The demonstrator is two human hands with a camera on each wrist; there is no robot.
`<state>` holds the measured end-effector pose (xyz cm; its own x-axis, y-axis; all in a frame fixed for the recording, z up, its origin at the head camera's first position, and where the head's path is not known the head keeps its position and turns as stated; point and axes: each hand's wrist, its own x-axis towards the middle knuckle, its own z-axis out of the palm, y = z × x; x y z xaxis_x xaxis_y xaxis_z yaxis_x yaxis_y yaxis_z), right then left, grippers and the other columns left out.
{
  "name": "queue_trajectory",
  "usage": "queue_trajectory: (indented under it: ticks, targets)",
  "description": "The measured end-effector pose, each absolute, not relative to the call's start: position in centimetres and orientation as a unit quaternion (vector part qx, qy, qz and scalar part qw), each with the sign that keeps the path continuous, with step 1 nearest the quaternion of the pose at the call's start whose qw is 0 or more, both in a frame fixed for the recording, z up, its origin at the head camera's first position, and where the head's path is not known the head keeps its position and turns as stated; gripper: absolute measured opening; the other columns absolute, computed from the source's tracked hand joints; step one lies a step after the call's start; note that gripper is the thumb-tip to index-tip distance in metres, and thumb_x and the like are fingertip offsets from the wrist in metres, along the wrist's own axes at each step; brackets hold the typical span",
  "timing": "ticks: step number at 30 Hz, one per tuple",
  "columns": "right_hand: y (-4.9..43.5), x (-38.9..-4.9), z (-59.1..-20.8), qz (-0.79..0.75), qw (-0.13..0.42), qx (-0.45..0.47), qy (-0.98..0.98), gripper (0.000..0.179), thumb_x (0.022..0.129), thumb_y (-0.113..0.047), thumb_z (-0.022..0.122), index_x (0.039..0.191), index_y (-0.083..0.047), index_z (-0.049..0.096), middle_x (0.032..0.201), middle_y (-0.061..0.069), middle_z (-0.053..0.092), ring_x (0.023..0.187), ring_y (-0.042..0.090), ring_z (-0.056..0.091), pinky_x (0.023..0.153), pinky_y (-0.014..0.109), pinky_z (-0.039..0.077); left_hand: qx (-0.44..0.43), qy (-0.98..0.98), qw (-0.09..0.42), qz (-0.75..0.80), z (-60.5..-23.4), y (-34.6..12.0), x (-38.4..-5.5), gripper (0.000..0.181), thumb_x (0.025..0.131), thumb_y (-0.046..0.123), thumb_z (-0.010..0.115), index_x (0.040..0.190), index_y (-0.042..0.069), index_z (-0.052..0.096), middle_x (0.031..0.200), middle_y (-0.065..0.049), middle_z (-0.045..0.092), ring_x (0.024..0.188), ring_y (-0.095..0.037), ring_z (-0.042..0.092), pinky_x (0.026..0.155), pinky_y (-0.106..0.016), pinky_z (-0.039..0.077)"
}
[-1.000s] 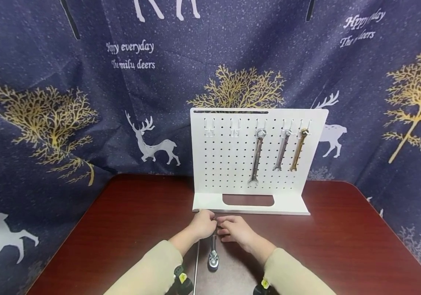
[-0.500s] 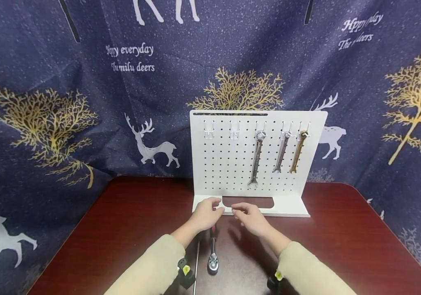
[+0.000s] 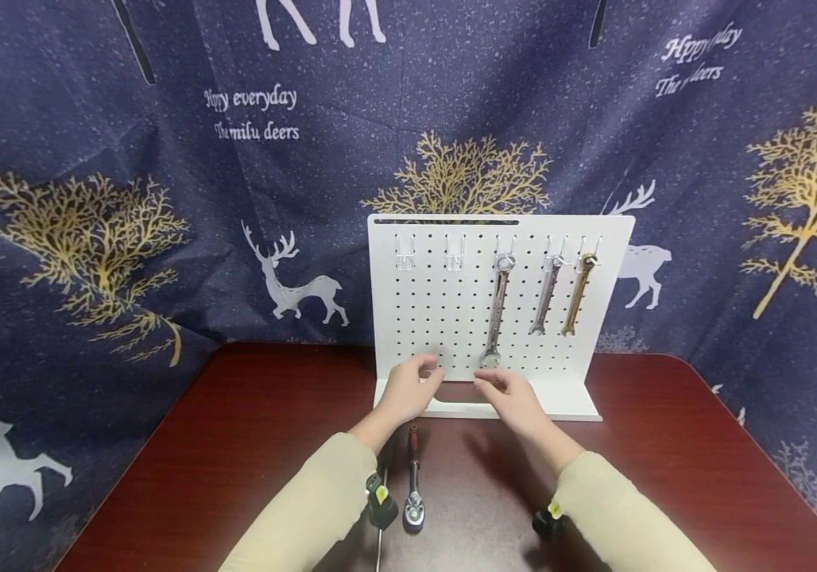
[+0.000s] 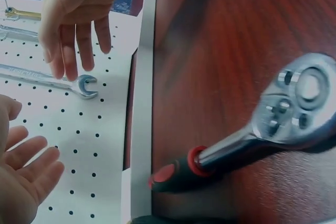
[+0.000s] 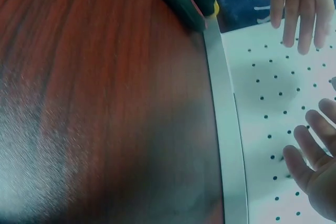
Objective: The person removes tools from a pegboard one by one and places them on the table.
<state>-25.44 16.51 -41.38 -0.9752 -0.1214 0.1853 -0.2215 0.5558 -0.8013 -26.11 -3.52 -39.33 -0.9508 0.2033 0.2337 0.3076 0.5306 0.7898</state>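
Observation:
My left hand (image 3: 412, 391) hovers before the lower left of the white pegboard (image 3: 444, 310), fingers bent loosely around nothing. To its right, my right hand (image 3: 512, 397) is held just below the large combination wrench (image 3: 497, 310), with relaxed fingers and an empty palm. A ratchet wrench (image 3: 414, 508) with a red and black handle lies on the table, its head towards me. Left of it runs a thin metal shaft (image 3: 380, 548), partly covered by my left arm. In the right wrist view a black handle with a yellow end (image 5: 214, 6) lies beside the ratchet's handle.
A smaller silver wrench (image 3: 546, 298) and a brass-coloured wrench (image 3: 580, 295) hang at the board's right. Two clear hooks (image 3: 405, 258) at its left carry nothing. The board's foot (image 3: 566, 401) stands on the dark red table (image 3: 272, 429), before a patterned curtain (image 3: 294, 199).
Both hands have left the ratchet wrench's handle end, risen forward to the pegboard and drawn apart. The ratchet wrench lies where it was, its red handle now uncovered.

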Motion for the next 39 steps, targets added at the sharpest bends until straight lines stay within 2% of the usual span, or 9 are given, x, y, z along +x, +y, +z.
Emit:
queue_trajectory:
  ticks: [12, 24, 31, 39]
  targets:
    - [17.6, -26.6, -40.4, 0.468, 0.092, 0.079, -0.876, 0.037, 0.093, -0.024, 0.059, 0.122, -0.001, 0.059, 0.114, 0.016, 0.064, 0.106, 0.029, 0.062, 0.092, 0.043, 0.052, -0.144, -0.861, 0.080, -0.481, -37.7, -2.1, -27.9, 0.044, 0.093, 0.033, 0.056, 0.125, 0.003, 0.058, 0.120, -0.012, 0.065, 0.111, -0.025, 0.061, 0.096, -0.039, 0.050]
    - [18.6, -28.4, -39.6, 0.499, 0.093, 0.043, -0.860, 0.053, 0.092, -0.026, 0.060, 0.139, -0.007, 0.042, 0.132, 0.019, 0.054, 0.118, 0.036, 0.054, 0.098, 0.049, 0.047, -0.141, -0.855, 0.098, -0.490, -35.1, 0.4, -29.7, 0.049, 0.091, 0.037, 0.060, 0.130, 0.009, 0.054, 0.127, -0.009, 0.061, 0.116, -0.024, 0.059, 0.097, -0.038, 0.049]
    - [18.5, -28.8, -39.5, 0.519, 0.080, 0.035, -0.850, 0.060, 0.093, -0.028, 0.059, 0.144, -0.012, 0.034, 0.139, 0.017, 0.047, 0.123, 0.036, 0.050, 0.099, 0.050, 0.046, -0.153, -0.839, 0.107, -0.510, -33.2, 1.9, -30.9, 0.053, 0.090, 0.040, 0.061, 0.133, 0.011, 0.051, 0.130, -0.009, 0.059, 0.117, -0.023, 0.058, 0.096, -0.037, 0.050]
    - [18.7, -29.2, -39.8, 0.528, 0.076, 0.040, -0.845, 0.060, 0.093, -0.026, 0.059, 0.145, -0.011, 0.032, 0.140, 0.019, 0.046, 0.124, 0.037, 0.048, 0.099, 0.051, 0.045, -0.176, -0.819, 0.135, -0.529, -31.3, 4.1, -31.7, 0.057, 0.089, 0.041, 0.062, 0.135, 0.010, 0.050, 0.130, -0.010, 0.059, 0.116, -0.023, 0.059, 0.095, -0.032, 0.051]
